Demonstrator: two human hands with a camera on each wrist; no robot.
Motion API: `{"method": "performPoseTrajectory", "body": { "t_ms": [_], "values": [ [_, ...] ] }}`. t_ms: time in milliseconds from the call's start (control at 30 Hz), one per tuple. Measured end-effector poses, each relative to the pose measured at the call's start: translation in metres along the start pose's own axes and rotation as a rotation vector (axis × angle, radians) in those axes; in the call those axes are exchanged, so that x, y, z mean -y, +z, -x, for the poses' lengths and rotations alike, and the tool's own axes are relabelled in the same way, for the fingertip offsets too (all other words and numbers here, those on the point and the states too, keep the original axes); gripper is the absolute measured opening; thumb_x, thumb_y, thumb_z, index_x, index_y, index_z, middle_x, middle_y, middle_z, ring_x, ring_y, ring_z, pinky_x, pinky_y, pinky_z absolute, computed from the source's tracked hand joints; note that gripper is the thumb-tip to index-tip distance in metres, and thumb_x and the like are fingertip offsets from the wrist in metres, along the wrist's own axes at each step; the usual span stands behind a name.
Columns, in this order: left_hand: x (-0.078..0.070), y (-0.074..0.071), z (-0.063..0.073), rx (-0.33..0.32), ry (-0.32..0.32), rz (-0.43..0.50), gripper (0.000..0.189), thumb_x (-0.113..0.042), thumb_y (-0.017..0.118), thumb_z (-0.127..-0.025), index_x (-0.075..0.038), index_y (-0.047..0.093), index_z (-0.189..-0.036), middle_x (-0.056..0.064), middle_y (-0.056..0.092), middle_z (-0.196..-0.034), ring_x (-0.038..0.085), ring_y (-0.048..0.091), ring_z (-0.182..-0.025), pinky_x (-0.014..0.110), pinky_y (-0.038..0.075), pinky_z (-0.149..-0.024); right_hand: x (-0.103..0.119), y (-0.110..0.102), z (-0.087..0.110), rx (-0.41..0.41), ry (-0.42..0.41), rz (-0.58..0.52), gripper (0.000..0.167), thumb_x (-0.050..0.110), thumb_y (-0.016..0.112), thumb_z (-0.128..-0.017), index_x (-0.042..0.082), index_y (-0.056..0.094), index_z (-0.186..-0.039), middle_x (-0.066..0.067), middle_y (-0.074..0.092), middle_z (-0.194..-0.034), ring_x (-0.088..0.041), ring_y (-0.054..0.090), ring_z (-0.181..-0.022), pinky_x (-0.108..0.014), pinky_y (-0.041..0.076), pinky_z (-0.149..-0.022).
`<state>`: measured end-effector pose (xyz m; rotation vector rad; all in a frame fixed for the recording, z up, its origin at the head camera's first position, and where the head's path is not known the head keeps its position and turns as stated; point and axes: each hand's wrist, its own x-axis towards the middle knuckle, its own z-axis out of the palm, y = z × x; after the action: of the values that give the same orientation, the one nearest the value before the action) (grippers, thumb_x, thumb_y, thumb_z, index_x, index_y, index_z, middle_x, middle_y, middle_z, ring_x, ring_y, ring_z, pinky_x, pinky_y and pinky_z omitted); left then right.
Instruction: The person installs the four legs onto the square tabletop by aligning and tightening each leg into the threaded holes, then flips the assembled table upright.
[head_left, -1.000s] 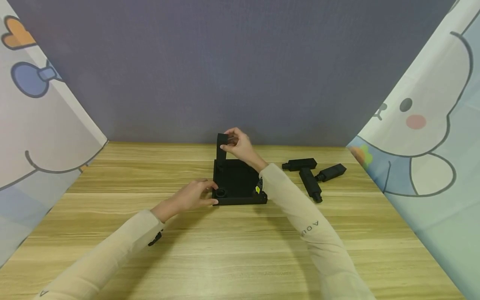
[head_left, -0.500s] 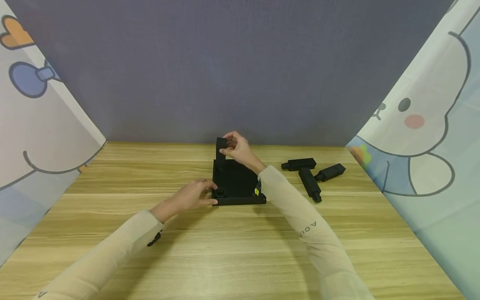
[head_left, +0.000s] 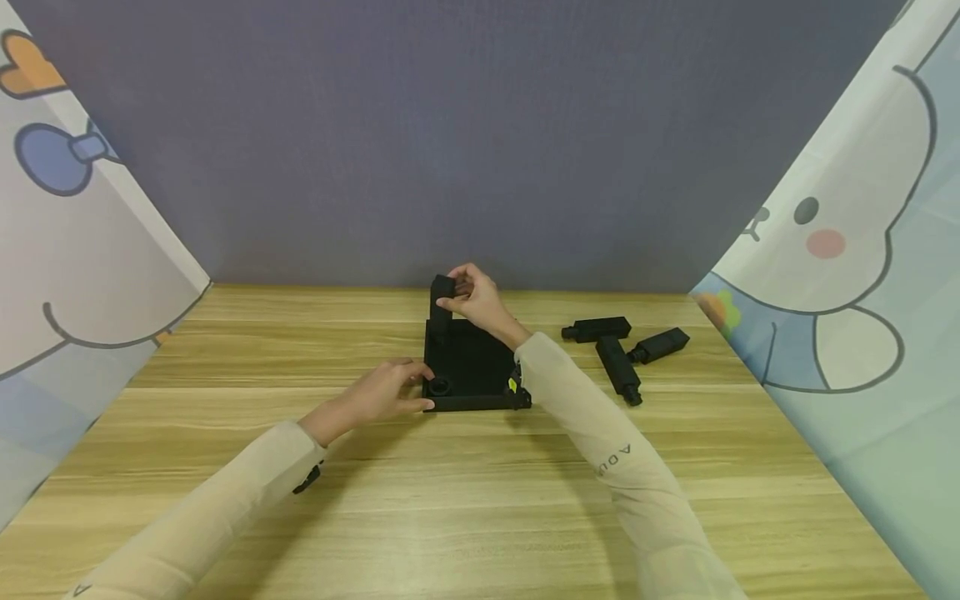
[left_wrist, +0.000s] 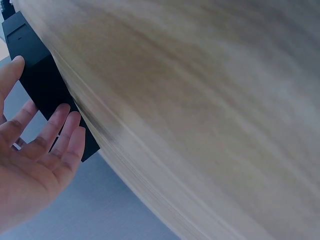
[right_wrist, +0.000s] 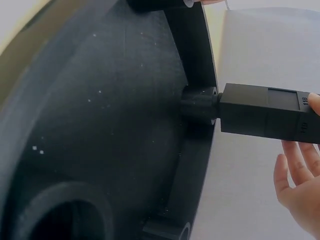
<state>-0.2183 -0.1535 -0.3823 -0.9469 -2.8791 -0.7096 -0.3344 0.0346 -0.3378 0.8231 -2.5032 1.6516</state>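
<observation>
Right fingers: those of the right hand (head_left: 480, 302), thumb on one side and fingertips on the other, pinching one black leg.
Held leg: square-sided black leg (right_wrist: 260, 110), upright at the tray's far left corner; raised marking near the grip, too blurred to read; narrow neck meeting the socket.
Far left socket: round black socket (right_wrist: 197, 105) inside the corner; a short stretch of neck shows at its mouth.
Left fingers: those of the left hand (head_left: 381, 390), bent round the tray's near left corner, holding it; thumb along the near wall.
Tray: shallow black tray (head_left: 476, 358), low walls, lying on the table between the hands.
Near left socket: black ring (head_left: 439, 386), just beside the left fingers.
Loose legs: three, black, lying right of the tray; far leg (head_left: 596, 329), middle leg (head_left: 618, 365), right-hand leg (head_left: 660, 345); close together.
Sleeves: cream, long; right sleeve (head_left: 611, 437) lettered.
Table: wood-grained table (head_left: 390, 517).
Backdrop: grey panel (head_left: 480, 150) behind; cartoon-printed cloth (head_left: 862, 208) at the right.
</observation>
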Motion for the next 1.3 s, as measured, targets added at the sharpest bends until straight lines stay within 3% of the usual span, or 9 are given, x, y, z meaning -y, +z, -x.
{"method": "performPoseTrajectory", "body": {
  "t_ms": [133,233,400,500,667,833,1300],
  "values": [
    [0.000,0.000,0.000,0.001,0.005,0.009,0.040,-0.034,0.069,-0.081,-0.008,0.061,-0.110,0.009,0.062,-0.107,0.024,0.062,-0.093,0.036,0.053,-0.078,0.005,-0.004,0.001,0.044,-0.053,0.052,0.043,0.009,0.067,-0.082,0.004,0.049,-0.120,-0.013,0.056,-0.117,-0.026,0.059,-0.098,-0.032,0.050,-0.082],
    [0.001,0.000,0.000,-0.005,0.009,0.011,0.040,-0.032,0.070,-0.080,-0.008,0.061,-0.110,0.009,0.063,-0.107,0.024,0.063,-0.092,0.037,0.053,-0.077,0.022,-0.009,0.006,0.098,-0.079,0.060,0.044,0.003,0.064,-0.083,-0.002,0.047,-0.124,-0.018,0.054,-0.122,-0.031,0.058,-0.100,-0.037,0.050,-0.082],
    [0.001,-0.001,0.000,-0.011,0.015,0.010,0.040,-0.031,0.070,-0.080,-0.007,0.061,-0.110,0.009,0.063,-0.107,0.025,0.063,-0.091,0.037,0.053,-0.076,0.039,-0.013,0.012,0.164,-0.076,0.065,0.044,-0.003,0.060,-0.084,-0.007,0.045,-0.126,-0.022,0.053,-0.123,-0.036,0.057,-0.103,-0.040,0.050,-0.081],
    [0.001,-0.001,0.000,-0.003,0.011,0.013,0.040,-0.032,0.070,-0.080,-0.007,0.061,-0.110,0.010,0.062,-0.108,0.025,0.063,-0.092,0.037,0.053,-0.076,0.029,-0.011,0.008,0.155,-0.064,0.095,0.045,0.003,0.062,-0.085,-0.002,0.047,-0.127,-0.018,0.053,-0.125,-0.032,0.058,-0.103,-0.038,0.051,-0.080],
    [0.001,-0.001,0.000,0.001,0.009,0.003,0.040,-0.033,0.069,-0.081,-0.007,0.061,-0.110,0.010,0.062,-0.108,0.025,0.063,-0.092,0.036,0.053,-0.077,0.010,-0.005,0.002,0.071,-0.052,0.158,0.048,0.017,0.069,-0.082,0.009,0.051,-0.125,-0.009,0.055,-0.122,-0.023,0.060,-0.096,-0.031,0.052,-0.074],
    [0.001,0.000,0.000,0.006,-0.005,0.005,0.040,-0.034,0.069,-0.080,-0.009,0.061,-0.110,0.009,0.062,-0.108,0.024,0.062,-0.092,0.035,0.053,-0.077,0.005,-0.003,0.001,0.019,-0.058,0.164,0.048,0.019,0.071,-0.080,0.010,0.052,-0.122,-0.009,0.056,-0.118,-0.022,0.060,-0.093,-0.029,0.052,-0.072],
    [0.001,0.000,0.001,-0.005,0.009,0.001,0.040,-0.033,0.069,-0.080,-0.007,0.060,-0.110,0.010,0.062,-0.107,0.025,0.063,-0.091,0.036,0.053,-0.076,0.008,-0.009,-0.002,0.121,-0.067,0.167,0.052,0.011,0.068,-0.082,0.009,0.047,-0.129,-0.009,0.052,-0.126,-0.023,0.055,-0.106,-0.033,0.050,-0.079]
  ]
}}
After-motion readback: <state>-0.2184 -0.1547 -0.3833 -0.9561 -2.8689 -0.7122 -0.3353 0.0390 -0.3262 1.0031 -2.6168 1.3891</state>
